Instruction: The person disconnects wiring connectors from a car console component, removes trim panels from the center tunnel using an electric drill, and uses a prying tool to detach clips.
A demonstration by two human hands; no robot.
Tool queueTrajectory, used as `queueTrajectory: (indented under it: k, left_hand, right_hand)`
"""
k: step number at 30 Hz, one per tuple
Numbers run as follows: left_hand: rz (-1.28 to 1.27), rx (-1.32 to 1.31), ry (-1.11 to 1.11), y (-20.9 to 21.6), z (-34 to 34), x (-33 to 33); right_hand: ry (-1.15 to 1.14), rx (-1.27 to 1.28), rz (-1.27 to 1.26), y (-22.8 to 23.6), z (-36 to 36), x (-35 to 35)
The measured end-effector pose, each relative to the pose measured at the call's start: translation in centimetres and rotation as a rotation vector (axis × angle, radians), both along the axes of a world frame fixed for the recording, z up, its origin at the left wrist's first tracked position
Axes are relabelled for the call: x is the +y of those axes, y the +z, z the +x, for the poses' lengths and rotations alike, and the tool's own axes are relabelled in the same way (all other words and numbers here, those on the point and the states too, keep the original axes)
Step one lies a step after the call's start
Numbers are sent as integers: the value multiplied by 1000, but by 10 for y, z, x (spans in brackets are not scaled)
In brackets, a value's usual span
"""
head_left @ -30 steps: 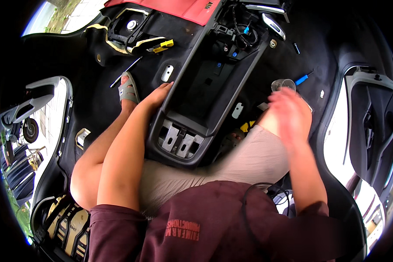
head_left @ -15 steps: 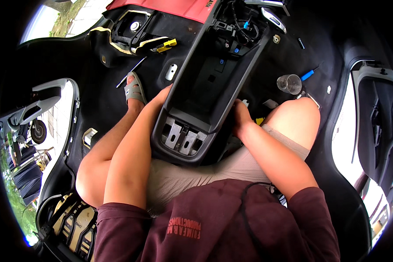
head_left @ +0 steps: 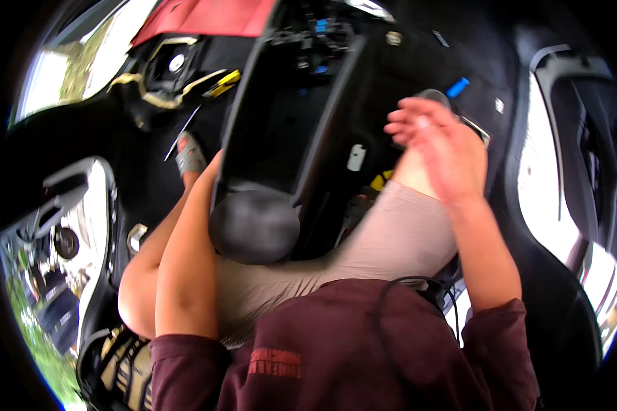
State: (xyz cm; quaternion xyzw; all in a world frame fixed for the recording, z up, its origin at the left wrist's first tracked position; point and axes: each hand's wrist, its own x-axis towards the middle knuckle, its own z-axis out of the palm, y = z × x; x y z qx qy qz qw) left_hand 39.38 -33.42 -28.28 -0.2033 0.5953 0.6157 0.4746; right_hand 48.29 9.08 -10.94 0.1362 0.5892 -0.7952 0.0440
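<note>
A long black car centre console lies in front of me, its near end over my lap. My left hand is at its outer left wall and seems to hold it there; the fingers are hidden behind the wall. A blurred, rounded black shape covers the console's near end; I cannot tell whether it is part of it. My right hand is off the console, raised above my right knee. Its fingers look loosely stretched and nothing shows in them, though motion smears them. Partly behind it stands a clear plastic cup.
A blue-handled screwdriver lies beyond the cup. A yellow tool and a thin rod lie left of the console. Loose wiring with blue connectors fills its far end. A red panel is far left. Door openings flank the black carpet.
My right hand has left the console's right side and risen over my knee. The console has shifted left, and a rounded black shape now covers its metal brackets. The view has moved too.
</note>
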Motion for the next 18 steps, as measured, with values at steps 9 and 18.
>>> queueTrajectory:
  k: [9,18]
  left_hand:
    - [0,-163,35,83,6,22]
    - [-66,-345,205,149,40,35]
  right_hand:
    - [-686,-323,494,-40,185,190]
    - [-387,-544,1156,-136,259,132]
